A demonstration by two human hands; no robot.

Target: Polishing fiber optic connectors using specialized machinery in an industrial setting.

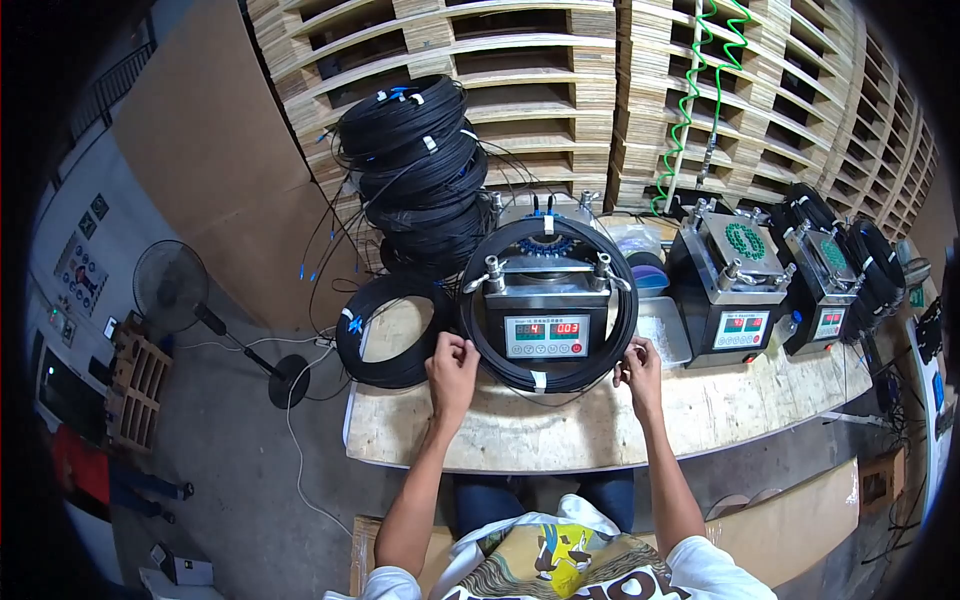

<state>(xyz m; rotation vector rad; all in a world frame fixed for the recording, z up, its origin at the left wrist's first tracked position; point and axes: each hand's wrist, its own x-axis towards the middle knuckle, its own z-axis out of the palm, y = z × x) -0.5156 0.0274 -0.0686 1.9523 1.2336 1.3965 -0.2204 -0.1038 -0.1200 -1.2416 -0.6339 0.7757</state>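
Coil: black cable coil (580, 378) on edge, set around the front of the centre machine (546, 283), on the table (400, 430). Frames the display (547, 337).
Ties: white wrap at top (548, 225), another at bottom (540, 381).
Left hand (452, 378): at coil's lower left, fingers bent in toward the rim. Pinching or just resting against it, can't tell.
Right hand (640, 375): lower right, fingertips at the rim, thumb side inward. Firm hold or light touch, can't tell.
Knobs: left (493, 272) and right (603, 268) sit inside the loop; easy snag points, I'd say.
Leads: two dark connectors (544, 205) at the loop's top. Best handled slack, no pull from below.
Handling: steer evenly from both sides, light fingers, loop round. Squeezing would probably kink or ovalise it.
Neighbours: side coil (390, 374) flat just beside left hand, tray (672, 345) near the right. Elbows in; avoid dragging either.
Stack: tall pile of coils (420, 205) behind, stray ends sticking out; watch for tangles.
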